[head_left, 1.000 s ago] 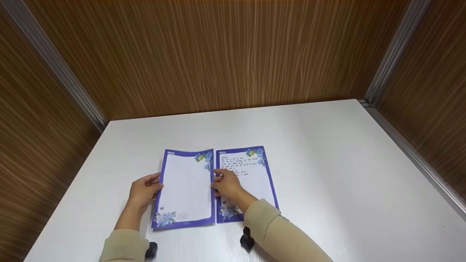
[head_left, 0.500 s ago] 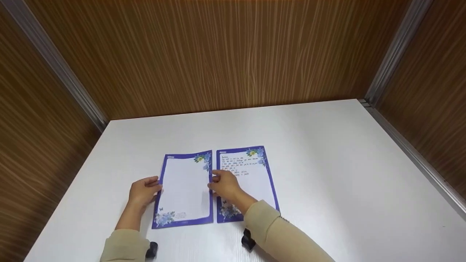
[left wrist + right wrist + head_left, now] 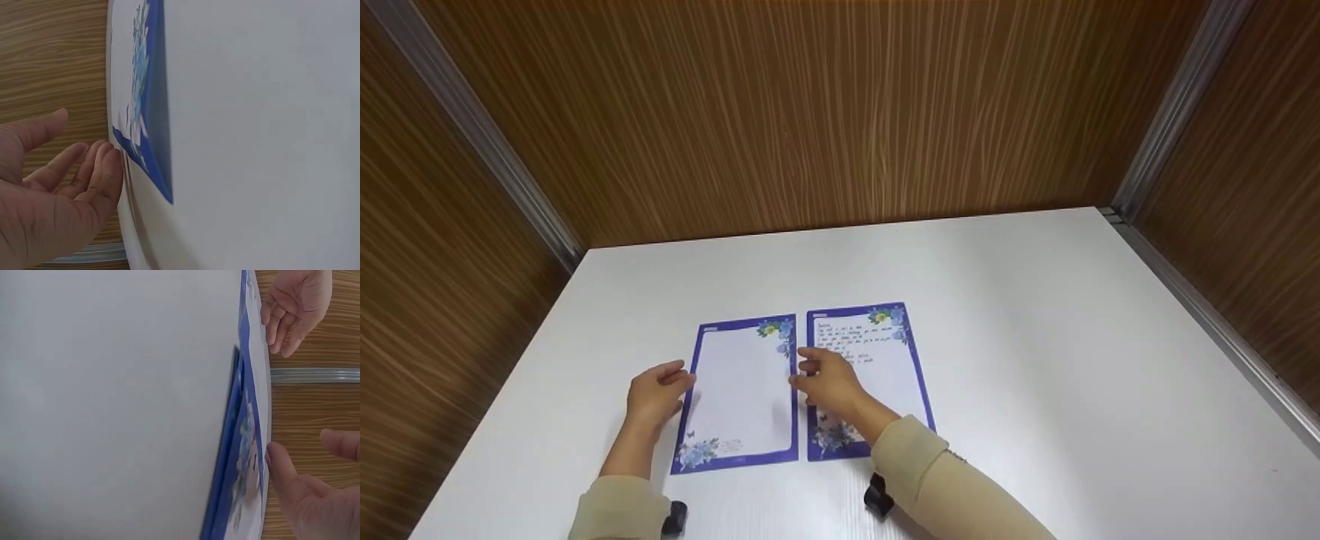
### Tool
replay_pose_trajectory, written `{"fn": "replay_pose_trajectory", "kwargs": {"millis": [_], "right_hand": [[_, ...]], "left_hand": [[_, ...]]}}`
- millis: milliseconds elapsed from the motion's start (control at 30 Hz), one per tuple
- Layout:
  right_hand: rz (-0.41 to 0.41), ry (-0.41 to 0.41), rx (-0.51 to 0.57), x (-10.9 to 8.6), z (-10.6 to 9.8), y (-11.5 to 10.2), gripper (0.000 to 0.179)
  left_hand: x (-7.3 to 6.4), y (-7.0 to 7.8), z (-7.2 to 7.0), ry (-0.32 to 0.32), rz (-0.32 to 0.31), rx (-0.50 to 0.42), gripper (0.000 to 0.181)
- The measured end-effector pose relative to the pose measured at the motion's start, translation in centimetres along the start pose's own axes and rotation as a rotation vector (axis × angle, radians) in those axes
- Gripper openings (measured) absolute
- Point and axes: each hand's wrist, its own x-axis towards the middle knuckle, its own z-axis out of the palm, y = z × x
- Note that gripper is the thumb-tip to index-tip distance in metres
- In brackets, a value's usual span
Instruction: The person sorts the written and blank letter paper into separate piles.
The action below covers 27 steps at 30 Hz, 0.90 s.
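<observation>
A blank sheet of stationery paper (image 3: 742,390) with a purple border and blue flowers lies on the white table. At its left edge is my left hand (image 3: 654,396), thumb and fingers apart and relaxed. In the left wrist view, a near corner of the sheet curls slightly above the table. My right hand (image 3: 831,381) is at the sheet's right edge, over a matching pad (image 3: 892,390) that bears handwritten lines. Thumb and fingers of the right hand (image 3: 326,512) stand apart in the right wrist view. The right hand and forearm hide part of the pad.
The white table (image 3: 1035,337) runs back to a brown wood-grain panel (image 3: 840,112). Similar panels with metal rails (image 3: 1177,105) stand at both sides. A small black device shows beside each cuff, one at the left sleeve (image 3: 619,506) and one at the right.
The blank sheet, earlier held raised and bowed between both hands, has come down flatter beside the pad. Both hands have loosened from its edges and stay nearly in place.
</observation>
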Motion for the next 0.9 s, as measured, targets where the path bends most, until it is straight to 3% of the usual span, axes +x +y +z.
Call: {"fn": "replay_pose_trajectory", "kwargs": {"millis": [300,533,700,900], "right_hand": [[-0.036,-0.021,0.106,0.1,-2.1,0.5,0.059],[-0.099,-0.033,0.147,0.4,-4.0,1.4,0.06],[-0.128,0.001,0.15,0.7,-5.5,1.9,0.059],[-0.093,0.063,0.144,0.8,-7.2,2.4,0.057]], "left_hand": [[0.1,0.6,1.7,0.009,0.023,-0.004,0.061],[-0.1,1.3,3.8,-0.019,-0.001,-0.069,0.062],[-0.1,1.8,5.5,-0.036,0.019,-0.088,0.062],[-0.4,2.3,7.4,-0.066,0.06,-0.1,0.061]]}}
